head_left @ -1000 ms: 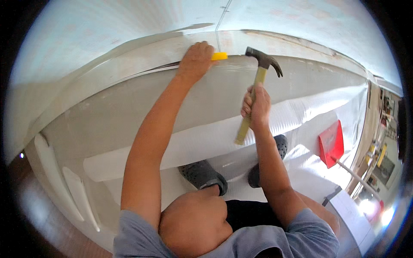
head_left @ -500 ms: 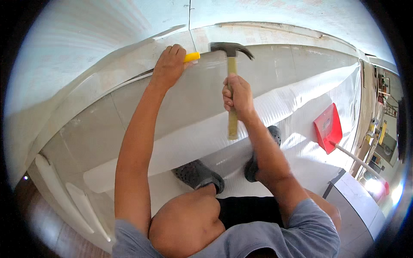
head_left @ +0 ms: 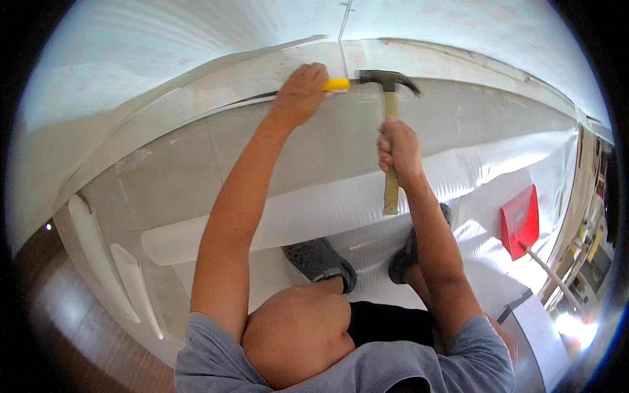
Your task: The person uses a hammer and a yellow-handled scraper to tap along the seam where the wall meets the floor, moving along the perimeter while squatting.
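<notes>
My left hand (head_left: pixel 300 95) is closed around a yellow-handled tool (head_left: pixel 337 85) at the foot of the pale wall, with the butt of the handle pointing right. The tool's other end is hidden behind my fingers. My right hand (head_left: pixel 401 152) grips a claw hammer (head_left: pixel 391 105) by its wooden handle, held upright in view with the dark head at the top. The hammer's striking face is just right of the yellow butt, almost at it; whether they touch I cannot tell. The claw curves off to the right.
A pale baseboard strip (head_left: pixel 445 57) runs along the wall above grey floor tiles (head_left: pixel 249 147). Rolled white plastic sheeting (head_left: pixel 308 206) lies between my feet and the wall. A red dustpan (head_left: pixel 521 223) stands at right, a boxlike piece (head_left: pixel 534 340) below it. Long white strips (head_left: pixel 101 262) lie at left.
The hammer head has come left, closing the gap to the yellow butt. My left hand still holds the tool by the wall seam. The whole view has shifted, so things appear farther right.
</notes>
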Available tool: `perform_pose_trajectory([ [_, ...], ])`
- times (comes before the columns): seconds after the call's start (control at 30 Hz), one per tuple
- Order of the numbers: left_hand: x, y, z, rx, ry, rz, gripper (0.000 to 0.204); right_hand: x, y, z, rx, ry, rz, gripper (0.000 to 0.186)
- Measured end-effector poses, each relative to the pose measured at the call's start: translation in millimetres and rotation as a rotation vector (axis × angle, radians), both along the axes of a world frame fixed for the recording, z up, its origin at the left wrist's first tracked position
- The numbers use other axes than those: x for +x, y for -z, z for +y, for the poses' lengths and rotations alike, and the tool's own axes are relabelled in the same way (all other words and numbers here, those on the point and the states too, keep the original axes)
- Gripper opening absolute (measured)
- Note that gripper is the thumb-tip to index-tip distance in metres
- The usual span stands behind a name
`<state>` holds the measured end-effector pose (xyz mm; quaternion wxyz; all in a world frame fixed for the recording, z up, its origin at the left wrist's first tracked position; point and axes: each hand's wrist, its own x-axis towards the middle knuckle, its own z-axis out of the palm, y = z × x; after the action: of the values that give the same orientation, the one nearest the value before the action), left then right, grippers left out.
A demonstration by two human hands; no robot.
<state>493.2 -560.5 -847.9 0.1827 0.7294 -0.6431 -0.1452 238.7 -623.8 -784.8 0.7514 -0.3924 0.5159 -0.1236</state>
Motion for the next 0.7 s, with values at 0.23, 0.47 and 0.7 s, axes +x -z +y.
perform_pose_trajectory([
  [0.23, 2, 6, 10, -0.126, -0.032, 0.054, 0.035, 10, -7, -2, 0.045, -0.066, 0.043, 0.035],
  [0.47, 3, 3, 12, -0.121, -0.049, 0.102, 0.038, 14, -11, 4, 0.089, -0.078, 0.017, 0.035],
  [0.7, 4, 10, 13, -0.126, -0.054, 0.053, 0.040, 13, -7, 18, 0.081, -0.126, 0.031, 0.036],
])
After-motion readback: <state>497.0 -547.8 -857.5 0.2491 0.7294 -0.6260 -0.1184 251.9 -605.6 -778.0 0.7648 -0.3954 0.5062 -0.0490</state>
